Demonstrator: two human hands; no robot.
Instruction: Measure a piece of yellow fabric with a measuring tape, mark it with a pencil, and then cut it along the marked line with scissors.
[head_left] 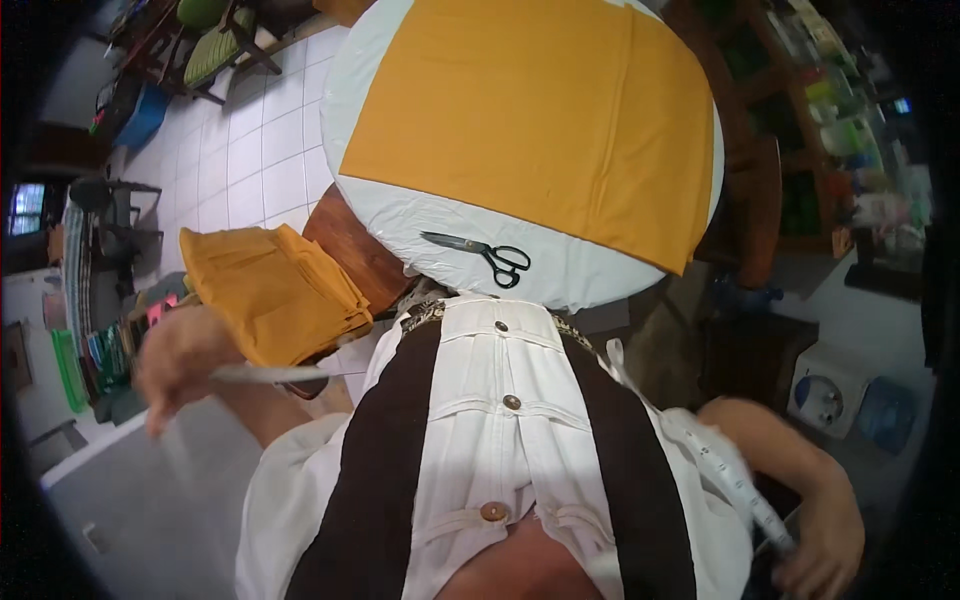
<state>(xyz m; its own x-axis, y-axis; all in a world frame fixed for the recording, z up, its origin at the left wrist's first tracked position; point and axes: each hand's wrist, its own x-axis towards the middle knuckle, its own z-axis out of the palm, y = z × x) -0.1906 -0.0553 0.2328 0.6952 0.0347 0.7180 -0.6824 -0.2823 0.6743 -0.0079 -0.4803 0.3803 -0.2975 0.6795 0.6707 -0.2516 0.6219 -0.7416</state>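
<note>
My left hand [190, 360] is raised out to the left and smeared by motion. A pale strip [275, 374], which looks like part of a measuring tape, runs from its closed fingers toward my body. On the other side my right hand [825, 550] is low and bent in, its fingers closed at the end of a white measuring tape [740, 485] with dark markings. That tape lies along my right sleeve. Black-handled fabric scissors [490, 255] rest on the white-covered round table [385, 215], their blades slightly parted, away from both hands.
Mustard-yellow cloth [520, 110] is spread over most of the table. More yellow cloth [280, 290], folded, lies over a wooden chair [350, 245] at the left. A green-cushioned chair [220, 50] stands far left; a wooden cabinet [780, 120] is at the right.
</note>
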